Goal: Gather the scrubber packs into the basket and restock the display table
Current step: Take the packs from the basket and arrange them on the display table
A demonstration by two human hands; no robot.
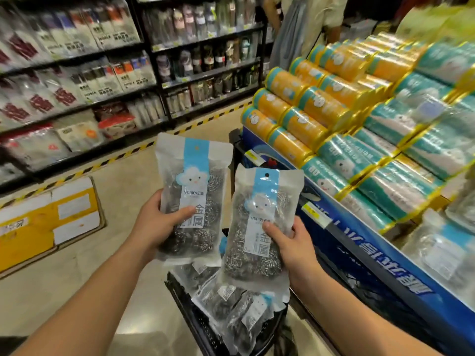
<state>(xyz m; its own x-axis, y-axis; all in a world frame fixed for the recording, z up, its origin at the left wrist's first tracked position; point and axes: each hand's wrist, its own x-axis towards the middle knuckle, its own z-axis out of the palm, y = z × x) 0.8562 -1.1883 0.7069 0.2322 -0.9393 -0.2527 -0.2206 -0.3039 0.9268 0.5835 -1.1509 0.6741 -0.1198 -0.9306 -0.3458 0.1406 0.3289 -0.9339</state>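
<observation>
Left forearm [84, 299] enters from 7 o'clock, right forearm [354, 312] from 5 o'clock; both are bare and reach toward frame centre.

Cardboard box [51, 222], yellow and white, lies on the floor at 9 o'clock. Store shelves [77, 73] fill 10 to 12 o'clock; the goods on them are blurred.

Left hand [156, 222]: clamped on the left pack [195, 191] at the pack's lower left edge. The thumb lies across the front label; the fingers are hidden behind. The pack stands upright with its blue header strip at 12 o'clock, and dark steel scrubbers show through the clear film.

Basket [180, 291]: dark, at 6 o'clock, directly below both hands. Loose packs [231, 304] lie in it, overlapping at mixed angles.

Right pack [259, 227]: upright, tilted slightly, just beside the left pack and lower in frame. Its bottom edge overlaps the loose packs in this view; contact cannot be judged.

Right hand [290, 242]: grips the right pack at its lower right edge, at about 4 o'clock on the pack. The thumb presses the front film; the fingers wrap behind, out of sight.

Display table [359, 253]: blue printed skirt, running from 1 to 4 o'clock. Orange rolls [295, 98] are stacked at its far end, with teal rolls [411, 150] nearer. Table packs [442, 247] of scrubbers lie at 3 o'clock, partly blurred.
</observation>
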